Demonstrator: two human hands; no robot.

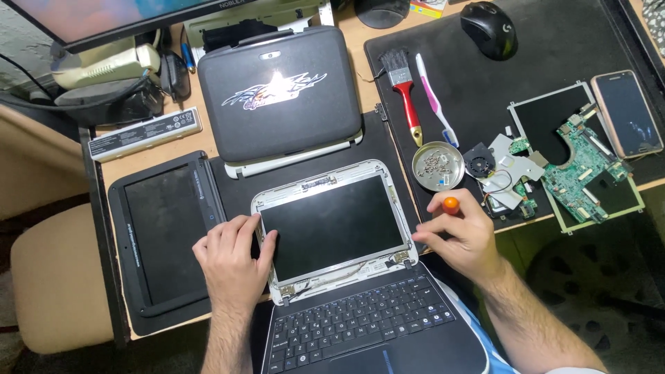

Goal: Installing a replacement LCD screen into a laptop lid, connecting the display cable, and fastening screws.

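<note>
A wooden desk (149,156) is carrying the lot. A black mat (554,41) is covering its right side, with a mouse (489,29), a red-handled brush (404,91), a pink toothbrush (436,100), a dish of screws (438,166), a circuit board (578,170) and a phone (627,114) lying on it. A white battery (145,134) is lying on bare wood at left.

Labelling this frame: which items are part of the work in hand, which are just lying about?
In hand:
- left hand steadying the open laptop's bare screen panel
- right hand, grip on an orange-capped screwdriver
- dish of screws

Lying about:
- closed laptop
- red brush
- mouse
- phone
- circuit board
</note>
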